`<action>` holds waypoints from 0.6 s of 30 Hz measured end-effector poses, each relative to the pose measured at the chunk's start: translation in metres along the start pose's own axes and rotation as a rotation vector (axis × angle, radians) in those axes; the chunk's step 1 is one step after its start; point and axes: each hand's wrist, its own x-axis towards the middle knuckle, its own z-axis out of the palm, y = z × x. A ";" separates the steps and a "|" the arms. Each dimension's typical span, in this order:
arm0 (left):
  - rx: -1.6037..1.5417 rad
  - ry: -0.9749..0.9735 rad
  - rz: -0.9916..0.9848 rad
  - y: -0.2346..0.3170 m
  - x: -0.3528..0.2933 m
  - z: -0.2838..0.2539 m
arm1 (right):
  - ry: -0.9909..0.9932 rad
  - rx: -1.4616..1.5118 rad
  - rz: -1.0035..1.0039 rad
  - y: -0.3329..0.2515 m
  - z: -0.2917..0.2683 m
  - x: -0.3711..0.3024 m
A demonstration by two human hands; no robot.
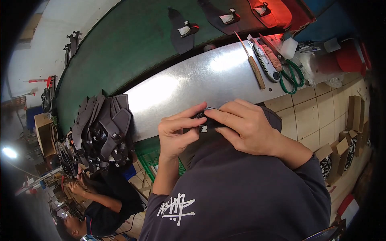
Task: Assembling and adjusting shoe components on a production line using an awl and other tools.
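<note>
Right now, the worker has both hands close to the body, just in front of the shiny counter (169, 92), with a small black piece (203, 129) that has a white patch between them. On the left hand (177, 130), the thumb and first fingers pinch it. On the right hand (249, 128), the thumb and pointing finger look like they press on it from the other side, though the fingers hide most of it. I think this is the step of fitting or fixing that piece by hand. My guess is that the next move calls for a steady pinch on the left and a small push or pull on the right. A dark flap (272, 117) pokes out past the right hand, but I cannot tell if it is joined on. On the green counter (120, 52) I count three flat pads (183, 40), two dark and one lit red, each with a buckle on top. By the right end of the shiny counter lie one pointy tool (256, 72) with a wooden handle, one cutter (265, 62) and one pair of green-handled scissors (291, 78). To the left is one big heap of dark straps (100, 132), too tangled to count. One other person (102, 205) sits past it.
</note>
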 end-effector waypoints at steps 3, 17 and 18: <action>0.006 0.037 -0.054 -0.001 -0.001 0.005 | -0.017 -0.019 0.024 0.004 0.002 -0.001; -0.399 0.160 -0.489 -0.019 -0.002 0.012 | -0.092 0.229 0.351 0.026 0.011 -0.008; -0.400 0.161 -0.490 -0.020 -0.002 0.012 | -0.081 0.217 0.337 0.026 0.012 -0.008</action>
